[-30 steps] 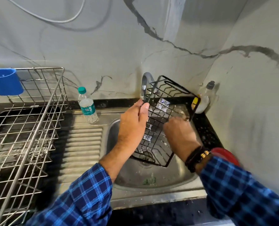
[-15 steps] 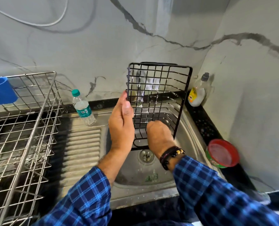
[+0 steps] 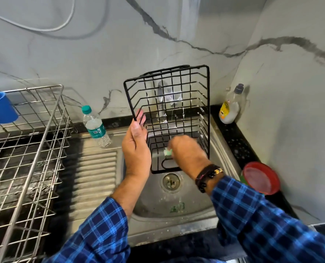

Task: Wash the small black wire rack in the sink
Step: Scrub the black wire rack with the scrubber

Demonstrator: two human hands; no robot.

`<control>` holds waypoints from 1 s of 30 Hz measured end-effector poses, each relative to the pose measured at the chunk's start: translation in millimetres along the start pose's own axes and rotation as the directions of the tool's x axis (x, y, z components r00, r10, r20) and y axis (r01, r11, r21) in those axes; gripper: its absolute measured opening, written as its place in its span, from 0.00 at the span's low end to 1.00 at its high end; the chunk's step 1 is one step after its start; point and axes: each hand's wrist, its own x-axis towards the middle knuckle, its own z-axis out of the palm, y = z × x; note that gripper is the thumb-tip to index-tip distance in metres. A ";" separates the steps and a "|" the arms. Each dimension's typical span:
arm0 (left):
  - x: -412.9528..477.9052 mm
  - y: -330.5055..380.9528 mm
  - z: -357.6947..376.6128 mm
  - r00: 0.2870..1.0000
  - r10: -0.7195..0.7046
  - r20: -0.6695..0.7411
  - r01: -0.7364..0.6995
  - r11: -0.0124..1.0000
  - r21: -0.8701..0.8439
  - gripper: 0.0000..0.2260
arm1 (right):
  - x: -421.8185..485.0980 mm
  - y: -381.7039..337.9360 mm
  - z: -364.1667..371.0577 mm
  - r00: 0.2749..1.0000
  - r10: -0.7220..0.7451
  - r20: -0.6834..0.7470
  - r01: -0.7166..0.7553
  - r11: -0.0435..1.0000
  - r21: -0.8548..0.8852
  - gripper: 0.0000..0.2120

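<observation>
Two checked blue sleeves (image 3: 101, 234) come in over the near edge, and both hands are busy above the sink (image 3: 177, 211). Just past the front rim sits the drain (image 3: 170, 182), uncovered, and right above it hangs the bottom end of the small black wire rack (image 3: 180, 109). It's stood on end over the basin, long axis running straight up, open side facing the person, top rim in front of the tap (image 3: 160, 99).

Left hand (image 3: 137, 147) clamps the rack's left side wire, thumb on the near face, fingers wrapped behind. That's the anchor. Right hand (image 3: 188, 150) is inside the rack's lower part, fingers bunched round a pale green scrub pad (image 3: 168, 151). It's blurred, so I can't tell which wire the pad touches.

What matters is that the rack rises up and away from both hands, so the right hand sits nearest the bottom rungs, with the upper rungs above and beyond it. My read is that scrubbing is under way low down, and that working up that long axis is what's left.

Farther out there's a water bottle (image 3: 96, 126) at the drainboard's back edge, a steel basket (image 3: 30, 139) at the left, a soap bottle (image 3: 230, 109) in the counter's back right corner, and a red-lidded tub (image 3: 260, 177) along the right edge.
</observation>
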 end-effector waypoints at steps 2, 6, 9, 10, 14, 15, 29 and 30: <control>1.5 1.3 1.5 0.999 -0.028 -0.030 0.027 0.999 -0.027 0.26 | -2.8 8.6 -12.5 1.000 -0.010 -0.024 0.007 0.989 -0.148 0.14; 4.6 2.8 6.2 0.998 -0.032 -0.061 0.030 0.999 -0.036 0.25 | -8.8 -3.8 -19.5 0.996 0.086 0.012 -0.075 0.917 -0.392 0.11; 8.7 4.5 9.8 0.997 -0.038 -0.071 0.034 0.998 -0.059 0.24 | -6.1 -12.3 -15.7 0.994 0.113 0.009 -0.100 0.911 -0.400 0.13; 9.3 4.7 11.5 0.995 -0.054 -0.079 0.048 0.996 -0.069 0.24 | -4.3 -16.3 -12.3 0.997 0.081 0.013 -0.071 0.931 -0.359 0.14; 4.9 3.0 15.5 0.991 -0.098 -0.094 0.094 0.995 -0.045 0.22 | 3.1 -42.9 -3.7 1.000 -0.020 0.024 0.022 0.997 -0.077 0.12; 4.7 1.6 13.5 0.991 -0.098 -0.093 0.095 0.995 -0.038 0.22 | 6.6 -42.8 -2.3 0.999 -0.010 0.035 0.010 1.000 -0.008 0.11; -12.7 -33.7 18.7 0.776 -0.628 -0.050 0.547 0.711 -0.443 0.25 | 32.0 -38.2 -20.4 0.988 -0.010 -0.154 0.033 0.988 0.150 0.09; -15.3 -35.6 20.4 0.761 -0.648 -0.031 0.563 0.683 -0.466 0.23 | 35.0 -43.0 -19.4 0.987 -0.010 -0.157 0.037 0.985 0.167 0.09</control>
